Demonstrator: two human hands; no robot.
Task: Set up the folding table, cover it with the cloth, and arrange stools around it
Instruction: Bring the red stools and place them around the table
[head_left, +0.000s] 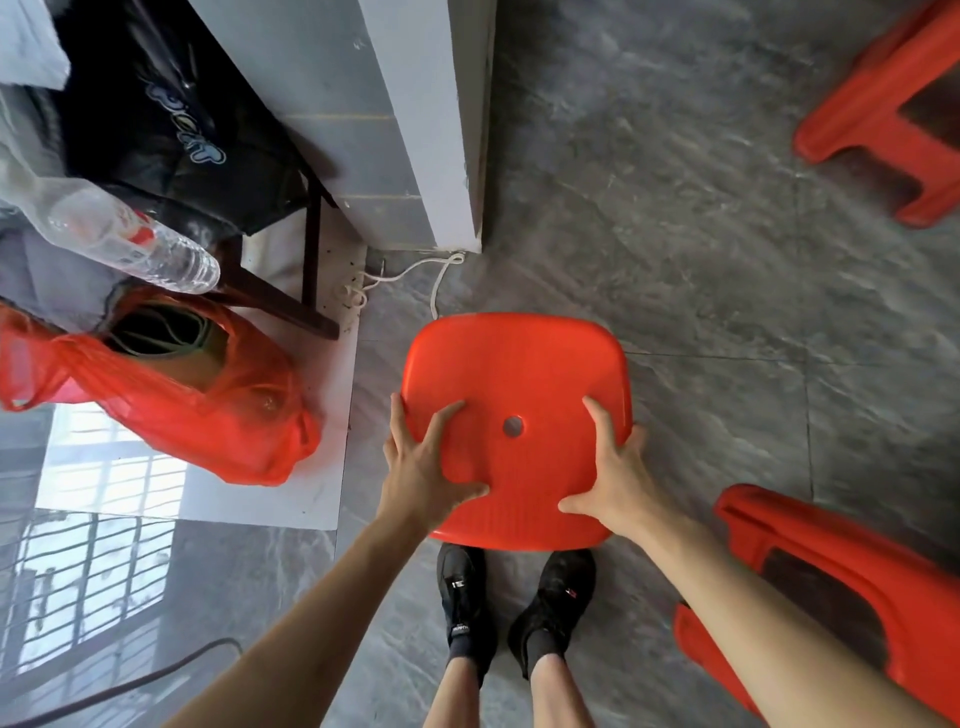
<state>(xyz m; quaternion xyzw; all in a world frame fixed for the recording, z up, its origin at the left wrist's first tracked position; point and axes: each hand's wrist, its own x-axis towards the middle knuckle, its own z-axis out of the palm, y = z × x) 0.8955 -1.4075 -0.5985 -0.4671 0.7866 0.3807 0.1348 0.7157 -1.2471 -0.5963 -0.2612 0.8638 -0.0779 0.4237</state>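
A red plastic stool (519, 364) with a small hole in its seat is right in front of my feet, seen from above. My left hand (423, 467) lies on the seat's left side, thumb and forefinger spread on top and the outer fingers over the left edge. My right hand (610, 467) holds the right side the same way, its outer fingers curled over the right rim. A second red stool (878, 119) lies at the upper right, and a third red stool (841, 582) lies tipped at the lower right. No table or cloth is in view.
A white pillar corner (426, 130) stands just beyond the stool, with a white cord (415, 270) at its foot. To the left are a red plastic bag (208, 410), a clear bottle (135, 239) and a black bag (171, 119) on a dark chair. Grey tile floor (701, 234) spreads to the right.
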